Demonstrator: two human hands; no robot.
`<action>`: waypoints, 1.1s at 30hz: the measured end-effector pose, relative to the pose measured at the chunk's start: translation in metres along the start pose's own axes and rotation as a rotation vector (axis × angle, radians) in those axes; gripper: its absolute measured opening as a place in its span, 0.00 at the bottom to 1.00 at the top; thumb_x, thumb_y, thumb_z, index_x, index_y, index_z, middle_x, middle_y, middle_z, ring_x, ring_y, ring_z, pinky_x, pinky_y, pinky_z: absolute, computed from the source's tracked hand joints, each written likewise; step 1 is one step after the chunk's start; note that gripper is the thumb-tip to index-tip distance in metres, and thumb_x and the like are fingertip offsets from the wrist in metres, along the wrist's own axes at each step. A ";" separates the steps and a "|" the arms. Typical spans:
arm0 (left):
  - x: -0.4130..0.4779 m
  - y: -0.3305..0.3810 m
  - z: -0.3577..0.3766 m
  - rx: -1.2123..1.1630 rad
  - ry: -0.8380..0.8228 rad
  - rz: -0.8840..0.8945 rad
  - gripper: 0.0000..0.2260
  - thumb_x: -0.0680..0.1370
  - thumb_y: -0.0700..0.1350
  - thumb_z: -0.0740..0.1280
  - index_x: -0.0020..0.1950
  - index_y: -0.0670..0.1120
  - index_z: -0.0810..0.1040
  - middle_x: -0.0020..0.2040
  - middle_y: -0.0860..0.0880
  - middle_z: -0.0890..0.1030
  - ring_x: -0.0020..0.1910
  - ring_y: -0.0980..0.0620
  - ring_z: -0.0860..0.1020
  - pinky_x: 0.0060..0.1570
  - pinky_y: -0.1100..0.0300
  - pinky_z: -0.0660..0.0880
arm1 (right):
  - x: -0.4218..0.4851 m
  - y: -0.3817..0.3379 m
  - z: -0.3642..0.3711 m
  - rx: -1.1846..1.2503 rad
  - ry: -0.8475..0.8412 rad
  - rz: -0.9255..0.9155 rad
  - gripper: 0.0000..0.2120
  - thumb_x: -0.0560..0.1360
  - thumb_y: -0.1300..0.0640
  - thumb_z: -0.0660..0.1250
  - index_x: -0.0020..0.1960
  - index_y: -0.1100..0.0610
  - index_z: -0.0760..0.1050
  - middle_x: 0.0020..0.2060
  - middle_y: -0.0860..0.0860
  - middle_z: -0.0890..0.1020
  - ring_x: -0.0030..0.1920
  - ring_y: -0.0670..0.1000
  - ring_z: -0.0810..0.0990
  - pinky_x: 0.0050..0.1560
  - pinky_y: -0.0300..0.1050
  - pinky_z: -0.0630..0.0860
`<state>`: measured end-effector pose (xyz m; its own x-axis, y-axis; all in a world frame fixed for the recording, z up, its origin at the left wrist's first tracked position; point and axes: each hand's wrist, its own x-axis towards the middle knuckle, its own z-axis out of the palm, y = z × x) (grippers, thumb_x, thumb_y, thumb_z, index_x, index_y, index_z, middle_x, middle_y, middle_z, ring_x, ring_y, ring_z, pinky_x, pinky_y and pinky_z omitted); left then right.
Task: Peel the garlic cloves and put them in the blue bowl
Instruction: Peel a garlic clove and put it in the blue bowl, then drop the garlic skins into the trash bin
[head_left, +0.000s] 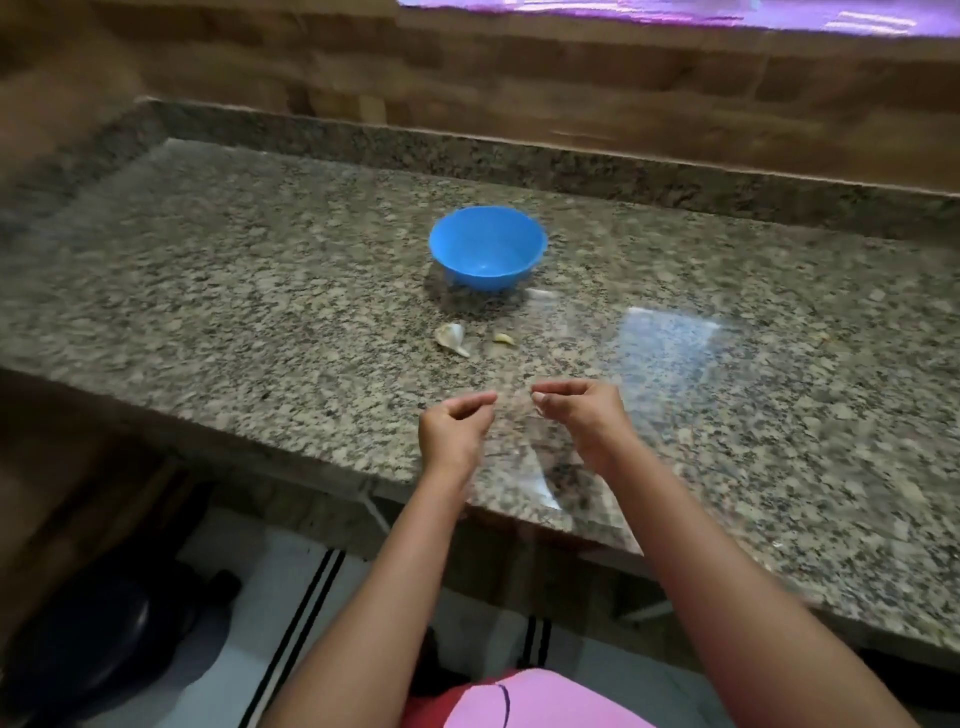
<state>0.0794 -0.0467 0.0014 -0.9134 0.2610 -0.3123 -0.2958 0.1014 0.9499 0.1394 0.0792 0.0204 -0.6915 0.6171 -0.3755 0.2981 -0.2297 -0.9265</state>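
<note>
A person stands at a speckled granite worktop (260, 291) and reaches both bare arms forward over its near edge. The left hand (454, 428) and the right hand (579, 413) hover side by side above the stone, close together but not touching. On each hand the fingers curl loosely inward, with the thumb and forefinger tips drawn near each other. The picture is blurred, so I cannot tell whether either hand pinches something small or holds nothing.

Beyond the hands, toward the middle of the worktop, sits a blue bowl (488, 247), upright, with nothing visible inside it. Between the bowl and the hands lie two pale pieces. The larger one, an unpeeled garlic clove (451, 336) with papery skin, lies on the left. A smaller yellowish garlic piece (505, 339) lies just to its right; whether it is peeled cannot be made out. Both rest on the stone, apart from the bowl and apart from the hands. A pale scrap (540, 293), perhaps garlic skin, lies just beside the bowl's right side.

A bright patch of reflected light (670, 332) shows on the stone to the right. Behind the worktop rises a low granite upstand (571, 166), and above it a wall of brown tiles (519, 88). Below the worktop edge a white floor with dark stripes (306, 597) shows, and pink clothing (535, 701) fills the bottom edge.
</note>
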 end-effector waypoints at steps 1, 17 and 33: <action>0.002 0.004 -0.011 -0.077 0.038 -0.014 0.07 0.74 0.33 0.68 0.47 0.42 0.82 0.41 0.49 0.83 0.40 0.56 0.81 0.44 0.66 0.77 | -0.002 -0.003 0.015 0.022 -0.041 0.002 0.06 0.70 0.70 0.70 0.47 0.66 0.79 0.37 0.55 0.81 0.39 0.50 0.79 0.44 0.37 0.76; 0.044 0.000 -0.403 -0.688 0.693 0.010 0.09 0.75 0.29 0.64 0.54 0.31 0.76 0.41 0.46 0.80 0.36 0.58 0.79 0.39 0.70 0.76 | -0.063 0.022 0.454 -0.087 -0.765 0.047 0.07 0.72 0.72 0.67 0.49 0.69 0.77 0.30 0.52 0.81 0.31 0.45 0.79 0.37 0.33 0.75; 0.111 -0.059 -0.615 -0.666 0.945 -0.310 0.11 0.76 0.31 0.64 0.58 0.33 0.77 0.54 0.39 0.79 0.52 0.48 0.78 0.56 0.60 0.73 | -0.047 0.124 0.704 -0.341 -0.839 0.242 0.10 0.71 0.75 0.65 0.36 0.63 0.77 0.33 0.55 0.80 0.35 0.51 0.79 0.37 0.39 0.76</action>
<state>-0.1766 -0.6140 -0.0801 -0.5393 -0.5240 -0.6592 -0.3712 -0.5546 0.7447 -0.2540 -0.5078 -0.0948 -0.7943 -0.1938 -0.5758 0.5811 0.0344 -0.8131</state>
